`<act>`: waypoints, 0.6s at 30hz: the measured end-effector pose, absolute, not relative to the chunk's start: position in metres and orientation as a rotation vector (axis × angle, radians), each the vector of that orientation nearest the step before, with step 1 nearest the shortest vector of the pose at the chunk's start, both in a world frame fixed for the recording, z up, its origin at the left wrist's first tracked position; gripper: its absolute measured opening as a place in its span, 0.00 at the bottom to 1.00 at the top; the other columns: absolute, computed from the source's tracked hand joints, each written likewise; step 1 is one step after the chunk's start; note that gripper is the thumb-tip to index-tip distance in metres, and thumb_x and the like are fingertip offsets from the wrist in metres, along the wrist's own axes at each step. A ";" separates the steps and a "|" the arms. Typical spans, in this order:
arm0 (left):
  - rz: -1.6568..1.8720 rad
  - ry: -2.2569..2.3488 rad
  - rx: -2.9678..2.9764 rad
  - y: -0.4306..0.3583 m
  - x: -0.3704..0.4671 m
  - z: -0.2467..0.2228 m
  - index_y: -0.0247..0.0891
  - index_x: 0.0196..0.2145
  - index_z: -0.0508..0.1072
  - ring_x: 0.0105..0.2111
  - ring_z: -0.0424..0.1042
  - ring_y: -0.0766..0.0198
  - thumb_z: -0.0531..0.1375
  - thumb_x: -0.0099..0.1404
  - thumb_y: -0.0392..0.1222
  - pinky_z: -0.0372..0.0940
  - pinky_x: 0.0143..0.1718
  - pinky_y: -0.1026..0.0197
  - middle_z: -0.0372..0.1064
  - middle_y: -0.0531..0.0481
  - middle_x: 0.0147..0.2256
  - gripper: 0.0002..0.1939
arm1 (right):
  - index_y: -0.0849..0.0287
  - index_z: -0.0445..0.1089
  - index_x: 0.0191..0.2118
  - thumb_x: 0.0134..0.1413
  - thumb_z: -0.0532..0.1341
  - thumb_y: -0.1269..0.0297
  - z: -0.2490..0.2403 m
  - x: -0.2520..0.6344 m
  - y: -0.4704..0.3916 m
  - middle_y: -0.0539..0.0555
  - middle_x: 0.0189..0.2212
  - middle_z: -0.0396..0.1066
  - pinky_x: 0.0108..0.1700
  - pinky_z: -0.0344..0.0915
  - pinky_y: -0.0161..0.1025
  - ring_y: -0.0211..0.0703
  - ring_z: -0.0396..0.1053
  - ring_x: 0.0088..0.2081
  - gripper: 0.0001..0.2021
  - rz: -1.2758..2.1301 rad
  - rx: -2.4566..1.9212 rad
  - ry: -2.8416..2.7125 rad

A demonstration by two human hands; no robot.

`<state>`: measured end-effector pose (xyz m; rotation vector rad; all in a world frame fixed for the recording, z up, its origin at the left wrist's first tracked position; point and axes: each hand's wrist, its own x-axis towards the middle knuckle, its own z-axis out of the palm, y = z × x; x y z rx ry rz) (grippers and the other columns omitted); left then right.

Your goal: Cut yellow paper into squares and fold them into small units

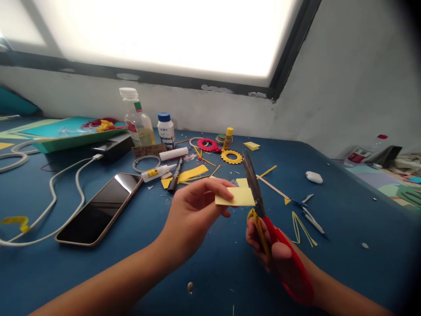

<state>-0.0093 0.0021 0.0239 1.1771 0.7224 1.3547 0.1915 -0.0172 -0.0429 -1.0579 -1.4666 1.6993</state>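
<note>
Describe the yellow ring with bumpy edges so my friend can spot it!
On the blue table, find the small yellow-capped bottle below the window. In front of it lies a flat, toothed ring. This one is yellow; its toothed neighbour is red.

Matt paper piece [239,196]; metal-bladed scissors [285,261] with glossy red plastic handle.

Both forearms angled inward, left hand [197,210] pinching, right hand [271,245] curled.
</note>
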 end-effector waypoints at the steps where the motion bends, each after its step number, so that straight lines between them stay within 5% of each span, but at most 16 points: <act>1: 1.361 0.737 1.228 0.001 -0.009 0.024 0.41 0.25 0.75 0.28 0.71 0.72 0.63 0.58 0.30 0.69 0.30 0.70 0.71 0.55 0.35 0.08 | 0.55 0.60 0.37 0.30 0.53 0.23 -0.041 0.190 -0.017 0.45 0.24 0.55 0.20 0.49 0.28 0.30 0.47 0.21 0.38 1.718 -1.027 -1.440; 4: 1.372 0.800 1.438 -0.002 -0.009 0.022 0.42 0.27 0.76 0.33 0.72 0.70 0.62 0.57 0.27 0.68 0.34 0.70 0.71 0.55 0.33 0.10 | 0.56 0.61 0.38 0.39 0.54 0.26 -0.033 0.186 -0.015 0.45 0.23 0.58 0.19 0.51 0.28 0.29 0.49 0.19 0.35 1.703 -0.927 -1.392; 9: 1.198 0.830 1.774 -0.002 -0.007 0.019 0.39 0.28 0.76 0.35 0.72 0.67 0.61 0.59 0.30 0.66 0.37 0.69 0.73 0.51 0.33 0.06 | 0.54 0.61 0.40 0.54 0.61 0.49 -0.024 0.187 -0.012 0.44 0.22 0.61 0.20 0.54 0.28 0.31 0.55 0.20 0.16 1.432 -0.948 -1.322; 13: 1.049 0.819 1.787 -0.002 -0.008 0.018 0.38 0.32 0.76 0.35 0.72 0.65 0.58 0.61 0.30 0.65 0.38 0.65 0.73 0.49 0.33 0.08 | 0.53 0.61 0.39 0.55 0.64 0.60 -0.023 0.193 -0.011 0.46 0.29 0.64 0.24 0.58 0.29 0.30 0.59 0.24 0.11 1.309 -0.982 -1.342; 18: 1.016 0.792 1.296 -0.007 -0.007 0.017 0.45 0.48 0.69 0.33 0.72 0.63 0.58 0.62 0.38 0.67 0.37 0.62 0.72 0.51 0.35 0.16 | 0.53 0.62 0.38 0.53 0.64 0.59 -0.016 0.190 -0.012 0.46 0.31 0.66 0.28 0.63 0.32 0.32 0.62 0.26 0.10 1.191 -1.034 -1.356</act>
